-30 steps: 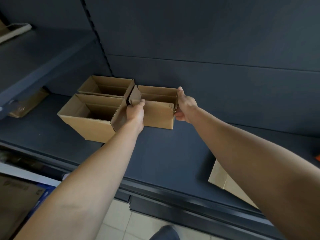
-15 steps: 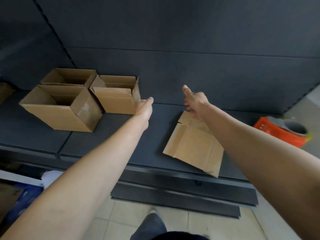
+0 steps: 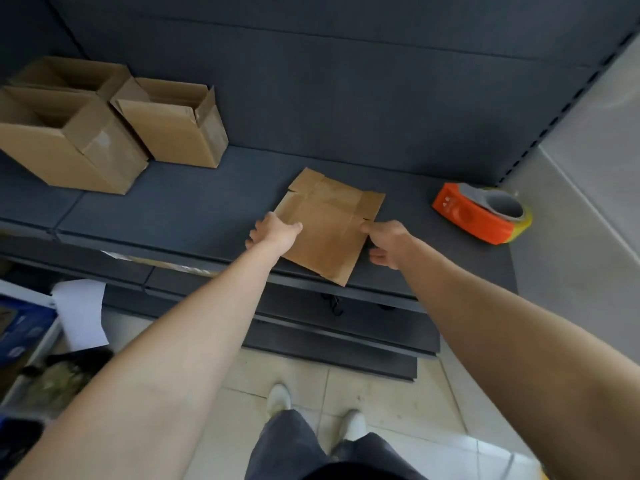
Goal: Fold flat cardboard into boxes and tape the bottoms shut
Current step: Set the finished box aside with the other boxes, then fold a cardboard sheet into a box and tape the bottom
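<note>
At the centre of the frame, the left hand [image 3: 275, 232] has its fingers curled onto the left edge of the flat cardboard blank [image 3: 329, 223], thumb on top, seemingly pinching it. The right hand [image 3: 389, 242] touches the blank's right edge with its fingertips; its fingers are loosely spread and not closed on anything. The blank lies flat on the dark shelf [image 3: 194, 206], its near corner hanging over the front lip. To the right, well apart from the blank, an orange tape dispenser [image 3: 479, 213] sits on the same shelf. In the upper left stand three folded cardboard boxes [image 3: 173, 123], open at the top and touching one another. Below, tiled floor and the person's feet show.
</note>
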A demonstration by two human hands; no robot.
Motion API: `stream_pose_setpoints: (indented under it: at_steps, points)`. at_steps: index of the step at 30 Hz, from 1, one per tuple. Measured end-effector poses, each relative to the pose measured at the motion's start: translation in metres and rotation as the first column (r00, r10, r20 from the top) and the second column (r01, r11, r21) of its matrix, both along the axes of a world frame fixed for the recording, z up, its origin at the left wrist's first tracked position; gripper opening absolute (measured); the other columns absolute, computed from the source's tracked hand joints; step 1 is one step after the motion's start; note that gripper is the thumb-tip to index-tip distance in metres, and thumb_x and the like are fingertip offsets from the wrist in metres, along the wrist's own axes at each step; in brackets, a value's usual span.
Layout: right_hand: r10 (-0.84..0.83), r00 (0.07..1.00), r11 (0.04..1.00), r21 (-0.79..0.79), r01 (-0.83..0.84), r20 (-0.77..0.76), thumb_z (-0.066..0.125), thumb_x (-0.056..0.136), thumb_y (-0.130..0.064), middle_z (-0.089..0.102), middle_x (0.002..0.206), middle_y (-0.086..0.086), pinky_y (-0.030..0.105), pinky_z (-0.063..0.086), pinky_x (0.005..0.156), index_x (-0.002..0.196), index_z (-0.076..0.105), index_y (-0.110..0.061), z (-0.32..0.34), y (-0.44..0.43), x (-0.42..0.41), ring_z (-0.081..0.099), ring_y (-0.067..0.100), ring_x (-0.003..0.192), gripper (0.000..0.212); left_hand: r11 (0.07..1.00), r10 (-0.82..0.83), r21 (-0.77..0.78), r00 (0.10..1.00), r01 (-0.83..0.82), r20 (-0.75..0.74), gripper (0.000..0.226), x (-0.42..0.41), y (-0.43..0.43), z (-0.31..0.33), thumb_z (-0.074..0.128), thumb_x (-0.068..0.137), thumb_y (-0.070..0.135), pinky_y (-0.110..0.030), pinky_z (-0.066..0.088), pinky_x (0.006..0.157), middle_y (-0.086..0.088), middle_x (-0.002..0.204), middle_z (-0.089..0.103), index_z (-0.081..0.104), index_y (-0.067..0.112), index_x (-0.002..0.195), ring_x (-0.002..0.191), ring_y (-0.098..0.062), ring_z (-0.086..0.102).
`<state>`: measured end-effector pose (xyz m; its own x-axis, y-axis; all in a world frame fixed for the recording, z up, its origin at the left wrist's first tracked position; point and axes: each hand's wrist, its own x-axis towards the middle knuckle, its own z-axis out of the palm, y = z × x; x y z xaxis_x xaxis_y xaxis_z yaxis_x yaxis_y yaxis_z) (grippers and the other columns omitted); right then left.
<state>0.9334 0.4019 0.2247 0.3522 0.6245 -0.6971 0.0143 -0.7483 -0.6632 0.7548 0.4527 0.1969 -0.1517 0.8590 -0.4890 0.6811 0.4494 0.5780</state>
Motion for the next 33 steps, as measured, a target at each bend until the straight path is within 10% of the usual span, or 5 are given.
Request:
stream_pose_setpoints:
  at_steps: [10,15,18,24,33]
  points:
    - [-0.150,0.980,0.977,0.132,0.167,-0.131,0.066,0.086,-0.004,0.064,0.116,0.009,0.041,0.053,0.087,0.119,0.059,-0.010,0.012,-0.006,0.015,0.062,0.028,0.103,0.035,0.999,0.018,-0.050,0.980,-0.008,0.199,0.069,0.029,-0.017,0.011,0.062,0.089,0.039,-0.037,0.039,0.102,-0.008,0.146,0.040,0.031,0.008,0.143,0.131,-0.029,0.041]
    - [-0.022,0.978,0.951,0.308,-0.044,0.208,0.064,0.081,-0.002,0.069,0.100,0.010,0.041,0.056,0.085,0.102,0.067,-0.010,0.052,0.000,0.036,0.066,0.028,0.096,0.022,0.989,-0.124,-0.034,0.923,0.146,0.365,0.065,0.048,-0.023,0.042,0.058,0.094,0.036,-0.031,0.033,0.099,-0.009,0.146,0.041,0.031,0.005,0.145,0.132,-0.026,0.041]
    - [0.084,0.823,0.909,0.294,-0.294,0.563,0.055,0.082,0.000,0.062,0.081,0.002,0.028,0.052,0.069,0.083,0.065,-0.015,0.083,-0.001,0.045,0.060,0.021,0.082,0.018,0.983,-0.167,0.132,0.905,0.125,0.390,0.072,0.064,-0.016,0.077,0.054,0.094,0.042,-0.033,0.032,0.102,-0.007,0.152,0.032,0.021,0.010,0.149,0.136,-0.025,0.036]
    - [0.352,0.525,0.813,0.024,-0.581,0.775,0.054,0.080,-0.003,0.067,0.108,0.000,0.022,0.044,0.077,0.114,0.069,-0.023,0.123,-0.019,0.054,0.061,0.021,0.103,0.043,0.949,-0.138,0.314,0.849,-0.034,0.510,0.080,0.082,-0.007,0.128,0.054,0.092,0.045,-0.037,0.033,0.103,-0.001,0.158,0.013,0.009,0.019,0.152,0.138,-0.025,0.031]
    - [0.315,0.527,0.920,-0.117,-0.375,0.789,0.062,0.089,-0.034,0.051,0.140,0.003,0.047,0.031,0.110,0.148,0.029,-0.027,0.100,-0.040,0.068,0.045,0.029,0.130,0.067,0.963,-0.195,0.261,0.857,0.073,0.477,0.056,0.080,-0.011,0.103,0.060,0.091,0.033,-0.030,0.038,0.081,-0.003,0.135,0.042,0.032,0.021,0.138,0.102,-0.017,0.045]
